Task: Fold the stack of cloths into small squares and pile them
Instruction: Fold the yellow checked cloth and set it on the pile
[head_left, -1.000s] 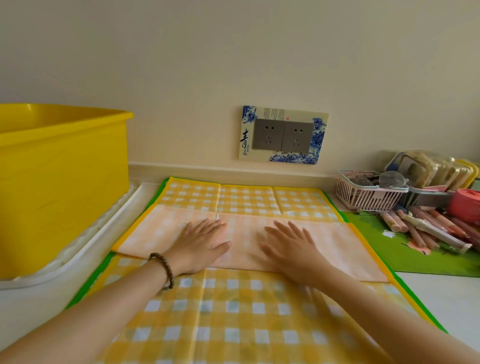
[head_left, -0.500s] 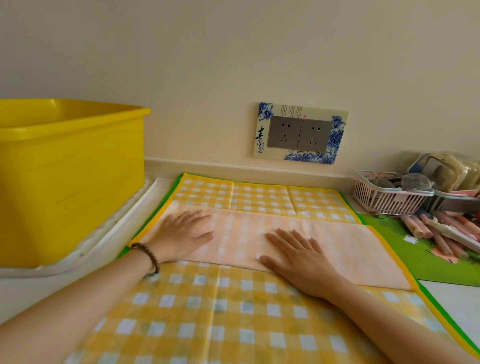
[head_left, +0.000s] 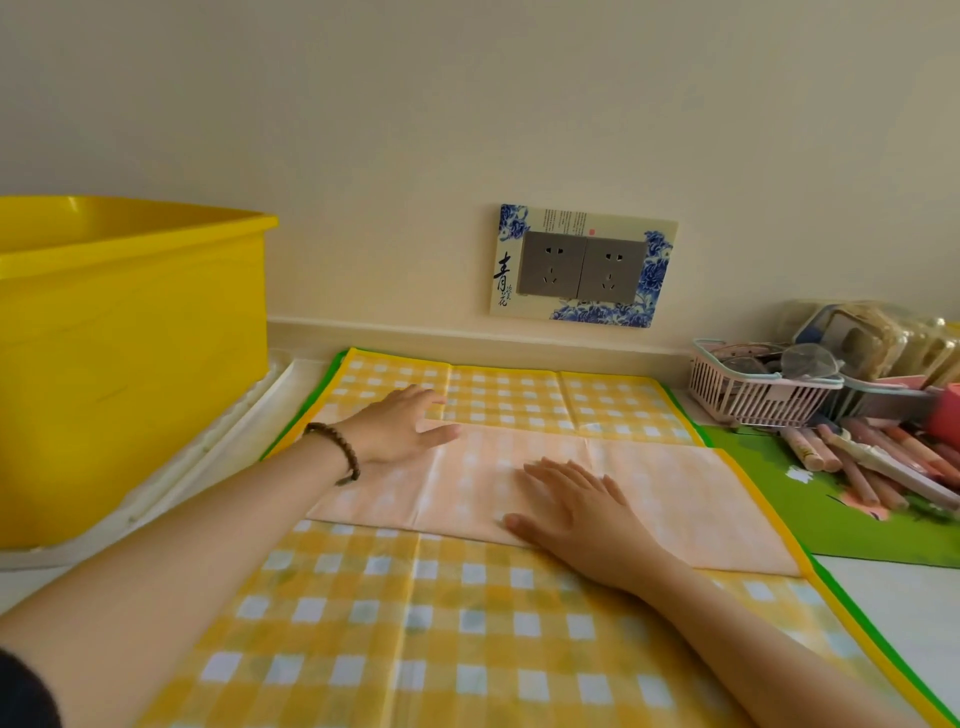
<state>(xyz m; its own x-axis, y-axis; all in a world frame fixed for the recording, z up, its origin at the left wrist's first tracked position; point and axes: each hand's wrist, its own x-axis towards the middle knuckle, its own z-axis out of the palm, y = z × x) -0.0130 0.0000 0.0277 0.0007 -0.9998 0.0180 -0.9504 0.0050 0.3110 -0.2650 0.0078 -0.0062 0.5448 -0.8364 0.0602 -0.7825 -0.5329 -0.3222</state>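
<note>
A yellow and white checked cloth (head_left: 415, 623) lies spread on the counter, its far part folded toward me so a pale underside band (head_left: 675, 493) crosses the middle. My left hand (head_left: 400, 426) rests flat at the band's left end, fingers spread, a bead bracelet on the wrist. Palm down on the near edge of the band lies my right hand (head_left: 576, 514), pressing the fold. Neither hand grips anything. A green cloth edge (head_left: 883, 525) shows beneath on the right.
A big yellow tub (head_left: 130, 364) stands on a white tray (head_left: 223, 431) at the left. At the right sit a pink basket (head_left: 753, 389), several pens (head_left: 872, 457) and packets. A wall socket plate (head_left: 582, 265) is behind.
My left hand has slid left and away along the folded band to its left end. The right hand has stayed on the fold. The camera view has shifted left.
</note>
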